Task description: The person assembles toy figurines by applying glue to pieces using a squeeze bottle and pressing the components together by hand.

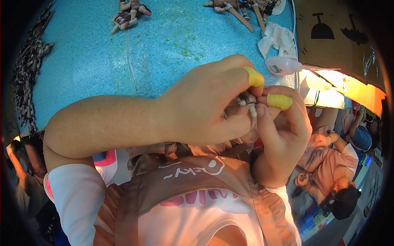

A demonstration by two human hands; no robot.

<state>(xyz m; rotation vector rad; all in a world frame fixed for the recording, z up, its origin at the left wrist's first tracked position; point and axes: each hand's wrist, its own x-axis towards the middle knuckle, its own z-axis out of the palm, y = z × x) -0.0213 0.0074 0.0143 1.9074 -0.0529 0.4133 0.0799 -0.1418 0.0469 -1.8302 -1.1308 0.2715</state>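
My left hand (209, 100) and my right hand (285, 129) meet above the near edge of the blue table (160, 53). Between their closed fingertips is a small figurine (248, 98), brown and pale, mostly hidden by the fingers. Both hands grip it, thumbs on the near side. Yellow tape wraps a finger of each hand. A white squeeze bottle (283, 65) with a thin nozzle lies just beyond my right hand, beside a crumpled white cloth (279, 39).
A long heap of dark figurines (30, 78) lines the table's left side. Another figurine (128, 18) lies at the far left, several more (234, 7) at the far right. A cardboard box (332, 49) stands on the right. A co-worker (334, 164) sits at the lower right.
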